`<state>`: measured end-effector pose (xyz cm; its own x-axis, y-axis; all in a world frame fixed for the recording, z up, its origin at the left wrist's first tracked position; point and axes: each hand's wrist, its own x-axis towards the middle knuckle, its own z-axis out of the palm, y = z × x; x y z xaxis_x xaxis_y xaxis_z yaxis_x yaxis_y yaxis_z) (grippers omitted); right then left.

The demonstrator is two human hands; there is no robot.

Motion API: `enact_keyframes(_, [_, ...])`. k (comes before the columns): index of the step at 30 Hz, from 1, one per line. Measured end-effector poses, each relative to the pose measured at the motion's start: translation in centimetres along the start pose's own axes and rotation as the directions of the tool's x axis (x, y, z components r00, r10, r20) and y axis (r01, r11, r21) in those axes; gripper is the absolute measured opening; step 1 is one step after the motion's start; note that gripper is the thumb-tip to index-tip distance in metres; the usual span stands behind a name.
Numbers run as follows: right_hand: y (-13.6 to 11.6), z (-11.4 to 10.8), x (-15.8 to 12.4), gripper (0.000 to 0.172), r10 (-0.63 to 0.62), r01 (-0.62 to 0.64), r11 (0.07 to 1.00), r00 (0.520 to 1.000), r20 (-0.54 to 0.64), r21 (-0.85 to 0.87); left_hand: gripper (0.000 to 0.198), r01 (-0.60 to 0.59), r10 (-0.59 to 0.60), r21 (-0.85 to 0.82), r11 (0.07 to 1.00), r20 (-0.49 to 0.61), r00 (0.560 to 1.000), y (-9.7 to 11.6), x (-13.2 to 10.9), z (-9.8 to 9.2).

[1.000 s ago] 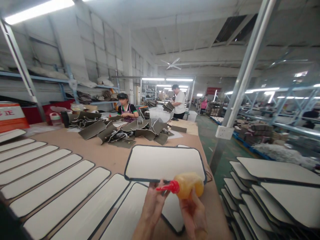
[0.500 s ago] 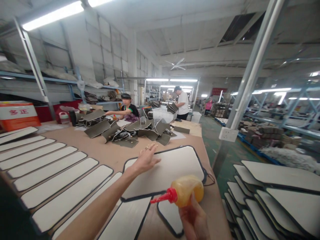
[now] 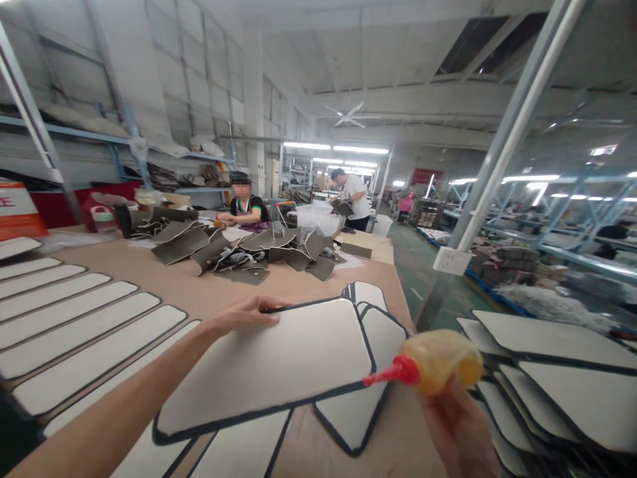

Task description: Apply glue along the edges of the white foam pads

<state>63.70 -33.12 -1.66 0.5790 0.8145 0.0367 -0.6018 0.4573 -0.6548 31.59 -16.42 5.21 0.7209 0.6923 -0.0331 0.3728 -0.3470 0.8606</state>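
My left hand [image 3: 249,314] grips the far edge of a cream panel with black edging [image 3: 279,358], fingers on top and the rest of the grip hidden behind the edge. That panel is tilted over other panels on the table. In my right hand [image 3: 458,411] is a squeeze bottle [image 3: 438,362] of yellowish liquid, with a red nozzle pointing left over the panel's right corner. Beneath and to the right lies another cream panel [image 3: 353,411], with several more [image 3: 368,292] fanned out behind it.
A row of cream panels [image 3: 99,352] covers the table's left side. Dark grey-green pieces [image 3: 288,255] lie heaped at the back. Stacked panels [image 3: 562,338] stand at right beside a metal post [image 3: 497,179] with a socket box. Two people [image 3: 246,206] work beyond.
My left hand has taken hold of the panel and moved it left, uncovering panels underneath. My right hand has moved right with the bottle. The view has shifted slightly.
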Motion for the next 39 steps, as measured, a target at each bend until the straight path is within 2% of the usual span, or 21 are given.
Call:
enact_keyframes(2, [-1.7, 2.1, 1.6, 0.041, -0.155, 0.157, 0.987, 0.987, 0.039, -0.046, 0.048, 0.008, -0.004, -0.035, 0.999, 0.095, 0.995, 0.5, -1.4, -0.2])
enact_keyframes(4, [-2.8, 3.7, 2.9, 0.04, -0.238, 0.247, 0.966, 0.965, 0.111, -0.08, 0.045, 0.024, -0.014, -0.059, 0.998, 0.158, 0.987, 1.2, -2.4, -0.4])
enact_keyframes(7, [-3.2, 4.8, 4.1, 0.038, -0.263, 0.295, 0.948, 0.938, 0.226, -0.12, 0.045, 0.056, -0.038, -0.086, 0.995, 0.198, 0.979, 2.1, -3.5, -0.5])
enact_keyframes(11, [-3.1, 5.1, 4.3, 0.034, -0.228, 0.286, 0.946, 0.922, 0.314, -0.152, 0.046, 0.064, -0.046, -0.099, 0.993, 0.182, 0.982, 2.6, -4.2, -0.8])
enact_keyframes(18, [-3.2, 5.3, 3.5, 0.042, -0.231, 0.298, 0.939, 0.915, 0.332, -0.17, 0.046, 0.074, -0.033, -0.146, 0.987, 0.265, 0.964, 3.1, -4.7, -1.0])
enact_keyframes(27, [-3.8, 3.8, 2.7, 0.045, -0.188, 0.26, 0.948, 0.923, 0.337, -0.183, 0.039, 0.065, -0.014, -0.152, 0.986, 0.314, 0.949, 4.5, -4.7, -0.7])
enact_keyframes(33, [-4.2, 3.7, 1.8, 0.052, -0.188, 0.253, 0.946, 0.938, 0.293, -0.202, 0.039, 0.102, -0.057, -0.164, 0.981, 0.259, 0.964, 2.9, -4.2, -0.9])
enact_keyframes(39, [-4.6, 3.4, 0.9, 0.049, -0.166, 0.224, 0.95, 0.952, 0.256, -0.218, 0.044, 0.103, -0.064, -0.135, 0.985, 0.268, 0.961, 1.9, -3.5, -0.9])
